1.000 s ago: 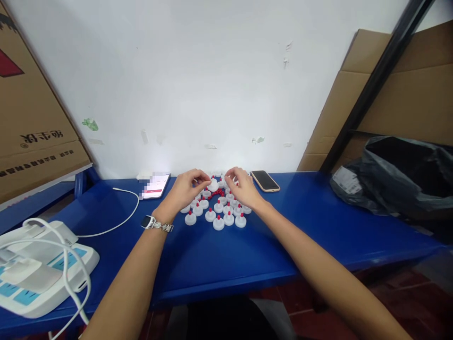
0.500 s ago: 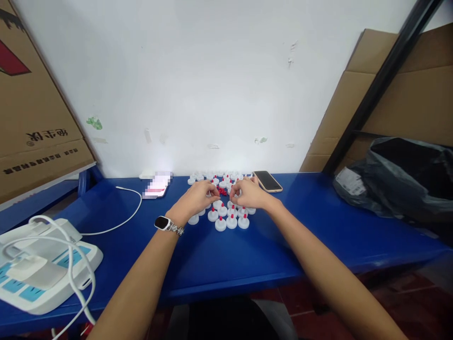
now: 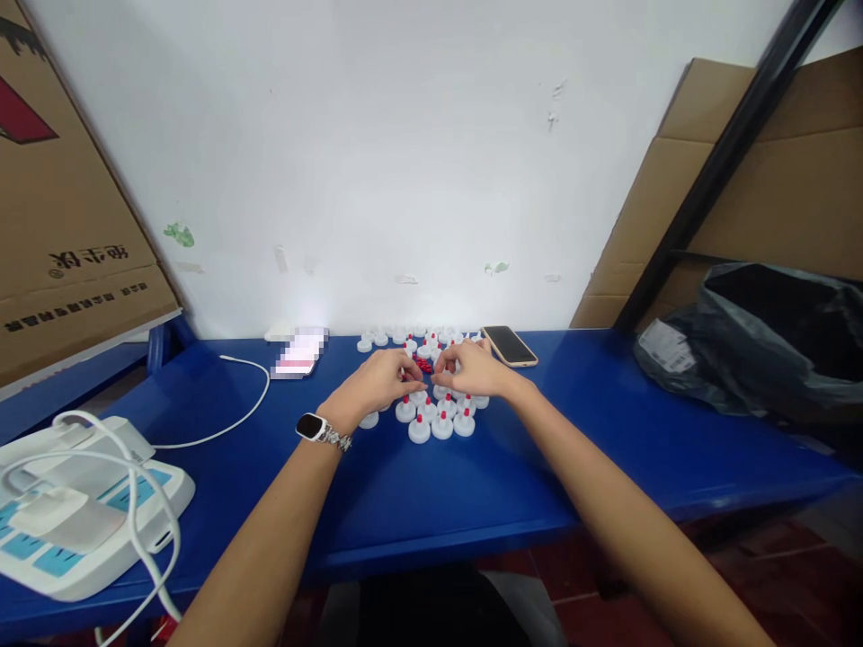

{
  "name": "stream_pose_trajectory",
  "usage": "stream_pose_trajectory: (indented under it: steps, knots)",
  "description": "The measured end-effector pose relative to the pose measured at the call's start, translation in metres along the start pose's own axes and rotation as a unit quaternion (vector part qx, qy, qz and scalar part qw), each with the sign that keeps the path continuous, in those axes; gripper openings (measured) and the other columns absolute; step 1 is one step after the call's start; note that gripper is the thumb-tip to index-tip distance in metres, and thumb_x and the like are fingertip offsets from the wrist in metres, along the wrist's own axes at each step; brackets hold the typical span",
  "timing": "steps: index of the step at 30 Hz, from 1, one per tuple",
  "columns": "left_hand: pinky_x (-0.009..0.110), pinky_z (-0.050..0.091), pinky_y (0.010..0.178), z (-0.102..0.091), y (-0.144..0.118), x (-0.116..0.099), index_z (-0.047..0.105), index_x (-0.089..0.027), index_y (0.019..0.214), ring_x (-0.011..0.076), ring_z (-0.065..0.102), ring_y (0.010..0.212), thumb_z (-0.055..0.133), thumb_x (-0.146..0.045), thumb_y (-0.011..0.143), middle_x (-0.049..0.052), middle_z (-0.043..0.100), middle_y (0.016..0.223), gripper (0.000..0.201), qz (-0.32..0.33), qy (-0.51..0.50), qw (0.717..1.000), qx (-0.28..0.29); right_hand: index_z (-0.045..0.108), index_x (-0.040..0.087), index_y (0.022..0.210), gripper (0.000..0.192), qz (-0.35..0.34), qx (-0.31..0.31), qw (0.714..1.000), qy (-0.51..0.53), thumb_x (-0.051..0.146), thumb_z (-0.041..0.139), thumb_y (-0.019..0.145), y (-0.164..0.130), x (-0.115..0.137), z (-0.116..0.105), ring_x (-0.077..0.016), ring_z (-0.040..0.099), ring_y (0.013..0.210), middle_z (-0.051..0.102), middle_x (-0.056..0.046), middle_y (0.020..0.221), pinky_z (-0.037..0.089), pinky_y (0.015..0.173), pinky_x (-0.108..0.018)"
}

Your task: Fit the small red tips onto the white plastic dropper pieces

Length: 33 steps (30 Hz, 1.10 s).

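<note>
White round nozzle caps (image 3: 419, 429), many topped with small red tips, stand in a cluster on the blue table. A little pile of loose red tips (image 3: 423, 364) lies in the middle of them, between my hands. My left hand (image 3: 383, 377) is over the left side of the cluster, thumb and fingers pinched; whatever they hold is too small to make out. From the right, my right hand (image 3: 473, 370) reaches in with its fingertips also pinched, close to the left fingertips. Both hands hide some caps beneath them.
On the blue table (image 3: 580, 431), a phone (image 3: 511, 346) lies behind my right hand, a blurred-out item (image 3: 300, 351) at back left. A white power strip (image 3: 162, 503) with cables sits front left. A dark plastic bag (image 3: 742, 377) is at right; the wall (image 3: 404, 162) stands behind.
Both hands have shifted slightly down and their fingertips have drawn nearer each other. A few of the front caps have moved a little.
</note>
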State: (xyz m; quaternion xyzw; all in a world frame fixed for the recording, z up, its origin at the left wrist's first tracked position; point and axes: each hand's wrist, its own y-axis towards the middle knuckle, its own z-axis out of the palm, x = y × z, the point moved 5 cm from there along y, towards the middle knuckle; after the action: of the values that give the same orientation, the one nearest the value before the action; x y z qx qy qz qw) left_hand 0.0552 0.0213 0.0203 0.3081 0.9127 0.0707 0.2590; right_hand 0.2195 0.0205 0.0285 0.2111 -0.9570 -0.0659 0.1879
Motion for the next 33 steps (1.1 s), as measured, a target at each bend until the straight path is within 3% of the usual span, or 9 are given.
stream_pose_trajectory:
  steps: [4, 9, 14, 17, 21, 24, 27, 31, 33]
  knots:
    - [0.031, 0.046, 0.072, -0.022, -0.004, 0.012, 0.073, -0.022, 0.104, 0.0199, 0.063, 0.081, 0.052, -0.044, 0.091, 0.006, 0.073, 0.097, 0.032, -0.025, 0.009, 0.996, -0.081, 0.073, 0.022, 0.082, 0.023, 0.011, -0.048, 0.998, 0.039, 0.039, 0.057, 0.085, 0.01, -0.002, -0.004, -0.0178, 0.059, 0.078, 0.069, 0.0, 0.074, 0.028, 0.09, -0.039]
    - [0.031, 0.045, 0.07, -0.04, -0.012, 0.043, 0.073, -0.021, 0.096, 0.0222, 0.066, 0.079, 0.049, -0.035, 0.091, 0.009, 0.074, 0.092, 0.028, -0.105, 0.067, 0.986, -0.111, 0.072, 0.021, 0.092, 0.024, -0.001, -0.098, 0.995, 0.008, 0.035, 0.054, 0.086, 0.05, 0.004, -0.006, -0.022, 0.059, 0.09, 0.072, -0.005, 0.089, 0.03, 0.089, -0.039]
    - [0.03, 0.045, 0.064, -0.035, -0.018, 0.066, 0.074, -0.019, 0.089, 0.0214, 0.065, 0.07, 0.052, -0.024, 0.084, 0.009, 0.074, 0.085, 0.023, -0.167, 0.08, 0.98, -0.069, 0.073, 0.021, 0.092, 0.023, -0.031, -0.036, 0.995, -0.09, 0.032, 0.055, 0.082, 0.111, 0.026, 0.014, -0.0281, 0.057, 0.105, 0.072, -0.009, 0.098, 0.029, 0.094, -0.043]
    - [0.028, 0.043, 0.059, -0.029, -0.018, 0.066, 0.074, -0.019, 0.088, 0.0194, 0.064, 0.066, 0.052, -0.024, 0.083, 0.009, 0.074, 0.085, 0.022, -0.161, 0.072, 0.983, -0.046, 0.072, 0.016, 0.096, 0.027, 0.009, -0.007, 0.988, -0.154, 0.029, 0.06, 0.076, 0.141, 0.028, 0.029, -0.0325, 0.055, 0.113, 0.07, -0.016, 0.107, 0.028, 0.098, -0.046]
    - [0.028, 0.042, 0.058, -0.03, -0.018, 0.062, 0.073, -0.02, 0.087, 0.0191, 0.063, 0.065, 0.052, -0.027, 0.085, 0.009, 0.073, 0.084, 0.022, -0.145, 0.071, 0.985, -0.059, 0.07, 0.009, 0.1, 0.032, 0.056, 0.003, 0.986, -0.155, 0.022, 0.064, 0.072, 0.163, 0.022, 0.044, -0.0318, 0.06, 0.106, 0.07, -0.02, 0.104, 0.028, 0.099, -0.047]
    - [0.029, 0.041, 0.059, -0.034, -0.017, 0.056, 0.072, -0.02, 0.085, 0.0197, 0.063, 0.066, 0.053, -0.029, 0.086, 0.008, 0.073, 0.083, 0.021, -0.137, 0.073, 0.985, -0.071, 0.07, 0.01, 0.101, 0.029, 0.067, -0.003, 0.987, -0.144, 0.019, 0.061, 0.075, 0.167, 0.019, 0.045, -0.0278, 0.063, 0.101, 0.071, -0.018, 0.102, 0.029, 0.099, -0.045]
    - [0.031, 0.042, 0.064, -0.038, -0.016, 0.044, 0.071, -0.021, 0.086, 0.0219, 0.064, 0.072, 0.053, -0.031, 0.088, 0.007, 0.073, 0.083, 0.02, -0.122, 0.079, 0.986, -0.086, 0.069, 0.014, 0.098, 0.023, 0.057, -0.031, 0.99, -0.129, 0.022, 0.054, 0.083, 0.158, 0.019, 0.032, -0.0263, 0.061, 0.105, 0.071, -0.015, 0.105, 0.031, 0.099, -0.044]
    - [0.034, 0.044, 0.072, -0.038, -0.014, 0.023, 0.072, -0.022, 0.087, 0.0248, 0.063, 0.084, 0.057, -0.035, 0.087, 0.007, 0.072, 0.089, 0.02, -0.076, 0.106, 0.986, -0.107, 0.064, 0.018, 0.088, 0.022, 0.01, -0.143, 0.99, -0.017, 0.035, 0.05, 0.091, 0.121, 0.021, 0.003, -0.0233, 0.064, 0.095, 0.072, -0.009, 0.095, 0.042, 0.085, -0.035]
    - [0.036, 0.044, 0.077, -0.033, -0.013, 0.018, 0.072, -0.021, 0.083, 0.026, 0.063, 0.087, 0.058, -0.038, 0.087, 0.008, 0.071, 0.087, 0.022, -0.074, 0.123, 0.985, -0.095, 0.06, 0.019, 0.086, 0.021, -0.009, -0.17, 0.983, 0.073, 0.037, 0.051, 0.091, 0.095, 0.019, -0.003, -0.0199, 0.066, 0.085, 0.071, -0.007, 0.088, 0.045, 0.077, -0.03]
